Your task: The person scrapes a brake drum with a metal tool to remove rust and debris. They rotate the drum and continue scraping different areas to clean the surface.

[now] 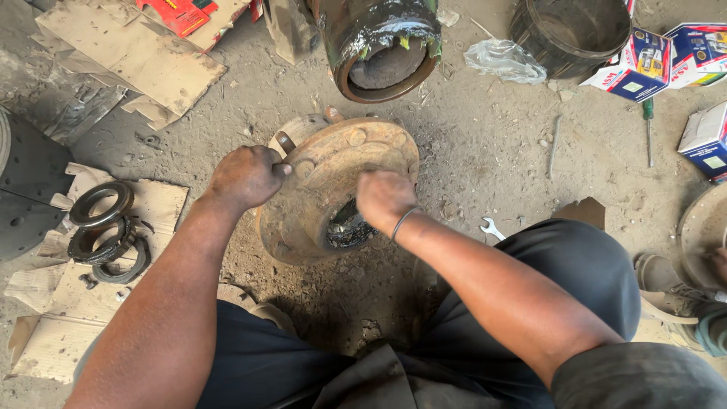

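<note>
Rusty wheel hub [318, 189] stands tilted on its edge on the dirt floor [485, 151] between the person's knees. Looks heavy, rigid cast iron, greasy in the bore; best held by the flange rim. Left hand [246, 176] grip closed on the rim; right hand [385, 198] fisted at the bore, contents unseen. Bearing rings [102, 227] on cardboard nearby, spanner [492, 228] just right.

A red carton [182, 14] lies at the top left on flattened brown cardboard sheets [132, 53], its far end cut off by the frame's upper edge. At the top right, two blue-and-white boxes [634, 64] with small picture panels sit side by side just beside a dark round tub [568, 30]. Further down the right edge, a white-and-blue box [706, 140] with a pale label stands apart, partly out of frame.
</note>
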Available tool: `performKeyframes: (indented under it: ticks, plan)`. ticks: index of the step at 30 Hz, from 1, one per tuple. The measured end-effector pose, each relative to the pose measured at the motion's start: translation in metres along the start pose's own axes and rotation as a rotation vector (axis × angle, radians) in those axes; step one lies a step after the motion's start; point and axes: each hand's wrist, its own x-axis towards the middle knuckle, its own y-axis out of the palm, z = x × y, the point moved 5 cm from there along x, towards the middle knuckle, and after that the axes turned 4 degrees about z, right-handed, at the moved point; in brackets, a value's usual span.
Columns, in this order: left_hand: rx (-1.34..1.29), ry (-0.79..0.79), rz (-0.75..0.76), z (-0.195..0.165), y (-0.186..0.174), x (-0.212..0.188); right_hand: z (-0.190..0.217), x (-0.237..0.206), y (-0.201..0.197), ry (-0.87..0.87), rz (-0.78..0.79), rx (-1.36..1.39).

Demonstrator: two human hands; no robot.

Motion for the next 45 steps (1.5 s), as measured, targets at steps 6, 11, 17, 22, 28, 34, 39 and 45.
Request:
performKeyframes:
  ticks: [6, 11, 17, 22, 28, 34, 39, 45]
  plan:
    - [0.020, 0.000, 0.018, 0.001, 0.003, 0.001, 0.064, -0.023, 0.010, -0.269, -0.145, -0.062]
    - [0.018, -0.014, 0.028, -0.001, 0.003, -0.002, 0.028, -0.006, 0.004, -0.101, -0.061, -0.135]
    - [0.016, -0.020, 0.089, -0.002, 0.004, -0.003, -0.071, 0.022, -0.023, 0.052, -0.207, -0.120]
    - [0.023, -0.009, 0.077, -0.004, 0.003, -0.001, -0.084, 0.032, -0.017, -0.033, -0.234, -0.020]
    - [0.013, -0.018, 0.067, -0.003, 0.006, -0.003, -0.066, 0.028, -0.042, -0.115, -0.288, -0.029]
    - [-0.057, 0.004, 0.005, -0.002, 0.002, -0.004, 0.000, 0.023, -0.017, -0.313, -0.375, -0.198]
    - [-0.069, 0.032, -0.020, -0.002, 0.002, -0.006, -0.054, 0.031, -0.043, -0.330, -0.488, 0.168]
    - [-0.248, -0.068, 0.172, 0.007, 0.006, 0.006, -0.018, 0.023, -0.039, -0.298, -0.548, -0.020]
